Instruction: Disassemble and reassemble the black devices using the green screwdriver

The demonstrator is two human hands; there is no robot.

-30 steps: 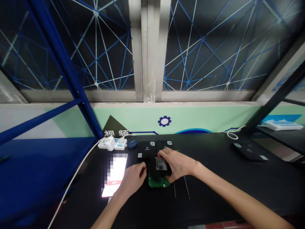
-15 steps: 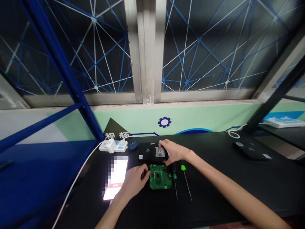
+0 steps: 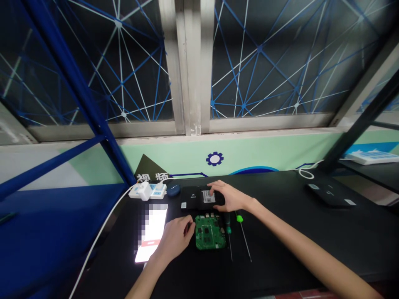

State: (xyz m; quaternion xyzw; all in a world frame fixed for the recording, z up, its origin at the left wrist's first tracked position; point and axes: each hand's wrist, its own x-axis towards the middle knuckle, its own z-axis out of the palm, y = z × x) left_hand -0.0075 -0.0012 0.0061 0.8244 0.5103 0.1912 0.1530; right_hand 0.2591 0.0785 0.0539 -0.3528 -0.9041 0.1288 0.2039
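Note:
A green circuit board (image 3: 210, 233) lies on the black table, component side up. At its left edge is my left hand (image 3: 179, 234), fingers curled together, and what lies between them is too small to make out. Behind the board, my right hand (image 3: 229, 196) has its thumb and fingers around the right end of a black casing part (image 3: 208, 197) with a pale label. A black box (image 3: 190, 197) with a white sticker sits directly left of that part. Two screwdrivers, one dark green (image 3: 229, 229) and one bright green (image 3: 240, 219), lie right of the board.
A lit phone (image 3: 152, 232) lies left of my left hand. Behind it are a white power strip (image 3: 158, 192) with a cable and a round blue case (image 3: 173, 190). Another black device (image 3: 329, 196) rests at the right. Blue frame bars rise at the left.
The black casing part now lies flatter beside the black box, and my right hand has shifted slightly right. My left hand is nearly unchanged beside the board.

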